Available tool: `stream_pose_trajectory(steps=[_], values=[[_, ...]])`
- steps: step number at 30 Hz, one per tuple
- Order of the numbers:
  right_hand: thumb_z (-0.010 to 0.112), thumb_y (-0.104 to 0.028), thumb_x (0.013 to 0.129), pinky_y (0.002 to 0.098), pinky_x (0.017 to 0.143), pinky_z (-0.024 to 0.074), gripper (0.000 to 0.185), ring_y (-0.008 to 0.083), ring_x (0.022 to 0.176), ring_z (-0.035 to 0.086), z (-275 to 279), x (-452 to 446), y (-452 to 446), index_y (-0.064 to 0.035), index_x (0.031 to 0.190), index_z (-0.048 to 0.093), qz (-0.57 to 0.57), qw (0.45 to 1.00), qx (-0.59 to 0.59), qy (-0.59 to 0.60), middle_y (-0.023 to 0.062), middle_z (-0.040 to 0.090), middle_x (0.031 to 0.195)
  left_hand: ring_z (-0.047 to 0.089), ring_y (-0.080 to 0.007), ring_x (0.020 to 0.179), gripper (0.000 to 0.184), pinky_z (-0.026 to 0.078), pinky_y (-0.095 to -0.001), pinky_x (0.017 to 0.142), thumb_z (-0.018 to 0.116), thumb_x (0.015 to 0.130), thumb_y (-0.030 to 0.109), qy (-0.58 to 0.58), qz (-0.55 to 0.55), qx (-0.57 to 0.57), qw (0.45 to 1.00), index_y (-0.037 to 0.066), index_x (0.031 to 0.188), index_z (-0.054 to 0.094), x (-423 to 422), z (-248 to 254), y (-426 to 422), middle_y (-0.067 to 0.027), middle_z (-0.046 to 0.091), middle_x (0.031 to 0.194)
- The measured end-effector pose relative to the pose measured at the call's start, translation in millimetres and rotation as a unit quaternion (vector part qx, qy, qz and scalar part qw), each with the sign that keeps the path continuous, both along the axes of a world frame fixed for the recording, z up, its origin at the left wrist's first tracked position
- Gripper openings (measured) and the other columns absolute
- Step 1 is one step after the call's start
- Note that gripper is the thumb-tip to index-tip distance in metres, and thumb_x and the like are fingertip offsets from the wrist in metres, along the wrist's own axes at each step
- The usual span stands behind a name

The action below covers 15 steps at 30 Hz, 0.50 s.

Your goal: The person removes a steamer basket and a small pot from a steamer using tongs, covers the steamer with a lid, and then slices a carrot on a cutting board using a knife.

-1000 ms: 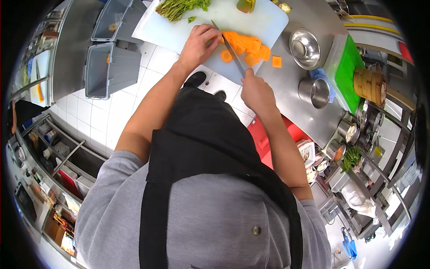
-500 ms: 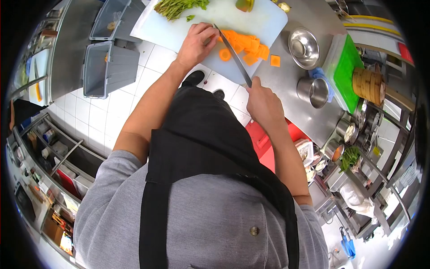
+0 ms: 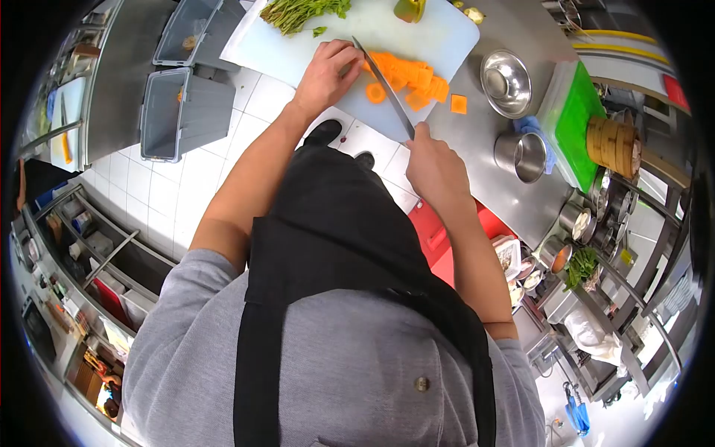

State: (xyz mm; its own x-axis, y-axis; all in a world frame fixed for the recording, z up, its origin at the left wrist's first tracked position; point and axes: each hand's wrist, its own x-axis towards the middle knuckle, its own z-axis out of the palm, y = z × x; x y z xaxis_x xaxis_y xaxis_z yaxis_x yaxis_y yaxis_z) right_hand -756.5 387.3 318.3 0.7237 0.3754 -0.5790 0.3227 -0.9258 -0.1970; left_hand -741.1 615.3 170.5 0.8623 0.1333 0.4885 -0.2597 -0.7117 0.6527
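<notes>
On the white cutting board (image 3: 313,52), my left hand (image 3: 328,74) presses down with curled fingers on a carrot, most of which is hidden under them. My right hand (image 3: 434,162) grips the handle of a long kitchen knife (image 3: 386,88). Its blade slants across the board, with the tip close beside my left fingertips. Overlapping carrot slices (image 3: 402,72) lie just right of the blade. One round slice (image 3: 375,92) sits on the near side of the blade, and a squarish slice (image 3: 459,103) rests on the steel table beyond the board's edge.
Green stalks (image 3: 302,13) and a green vegetable piece (image 3: 409,10) lie at the board's far side. A steel bowl (image 3: 506,83) and a steel pot (image 3: 520,156) stand to the right, near a green-lidded container (image 3: 577,123). Grey bins (image 3: 165,115) are at left.
The knife and my right hand have shifted slightly to the left and up. My left hand stays in about the same place beside the blade.
</notes>
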Motion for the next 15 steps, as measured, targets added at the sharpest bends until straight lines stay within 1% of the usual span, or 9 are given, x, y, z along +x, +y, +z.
stream_pose_trajectory(steps=[1,3,5,7,9,11,13,15], values=[[0.053,-0.005,0.093,0.0541,0.08,0.0557,0.02,0.0456,0.089,0.071,2,-1,-1,0.0034,0.112,0.051,0.0,1.0,-0.02,0.008,0.0267,0.071,0.091,0.061,-0.0307,0.104,0.018,0.053,-0.0394,0.089,0.074,0.087,0.007,0.002,0.001,0.004,1.0,0.011,0.104,0.07,0,-1,1,-0.0081,0.066,0.112],[0.053,-0.004,0.093,0.0543,0.079,0.0557,0.021,0.0454,0.088,0.071,3,-2,-3,0.0035,0.112,0.051,-0.001,1.0,-0.021,0.011,0.0268,0.071,0.091,0.061,-0.0308,0.104,0.018,0.053,-0.0393,0.09,0.074,0.087,0.007,0.004,0.005,0.011,1.0,0.011,0.104,0.07,0,0,1,-0.0081,0.066,0.112],[0.053,-0.003,0.092,0.0545,0.079,0.0557,0.022,0.0452,0.088,0.072,-1,-2,-3,0.0037,0.112,0.051,-0.003,1.0,-0.022,0.016,0.027,0.071,0.091,0.062,-0.0308,0.105,0.018,0.054,-0.0391,0.091,0.073,0.087,0.007,0.013,0.003,-0.008,1.0,0.011,0.104,0.07,-1,1,-1,-0.0075,0.066,0.112],[0.054,-0.004,0.092,0.0549,0.079,0.0557,0.024,0.0448,0.088,0.072,-18,1,-3,0.0044,0.115,0.051,0.0,1.0,0.015,0.005,0.0273,0.072,0.092,0.062,-0.0305,0.105,0.018,0.054,-0.039,0.09,0.073,0.087,0.007,0.014,0.004,-0.003,1.0,0.011,0.104,0.07,0,0,0,-0.0073,0.066,0.112],[0.055,-0.005,0.092,0.0548,0.079,0.0559,0.026,0.0448,0.088,0.072,-51,5,3,0.0051,0.115,0.051,0.004,1.0,0.027,-0.009,0.0274,0.072,0.092,0.062,-0.0303,0.105,0.018,0.054,-0.0389,0.09,0.073,0.087,0.007,0.016,0.006,0.002,1.0,0.01,0.105,0.07,-1,-1,0,-0.0071,0.066,0.112],[0.056,-0.005,0.092,0.0546,0.08,0.056,0.027,0.0448,0.088,0.072,-59,8,8,0.0058,0.116,0.051,0.012,0.999,0.041,-0.026,0.0276,0.072,0.092,0.062,-0.0297,0.105,0.018,0.054,-0.0386,0.089,0.073,0.087,0.007,0.012,0.001,-0.013,1.0,0.01,0.104,0.07,-1,0,1,-0.0071,0.067,0.112],[0.057,-0.005,0.091,0.0541,0.08,0.0562,0.028,0.0447,0.088,0.072,-50,13,13,0.0065,0.117,0.051,-0.004,0.999,0.036,-0.011,0.0278,0.072,0.092,0.063,-0.0296,0.105,0.017,0.055,-0.0385,0.089,0.073,0.087,0.007,0.013,0.005,-0.009,1.0,0.01,0.104,0.07,0,1,2,-0.0072,0.067,0.112],[0.057,-0.005,0.092,0.054,0.079,0.0564,0.027,0.0447,0.088,0.072,-30,13,14,0.0064,0.116,0.051,0.005,1.0,0.026,-0.015,0.0276,0.072,0.092,0.063,-0.0295,0.105,0.017,0.055,-0.0384,0.089,0.073,0.087,0.007,0.015,0.008,-0.01,1.0,0.009,0.104,0.07,1,0,0,-0.0073,0.067,0.112]])
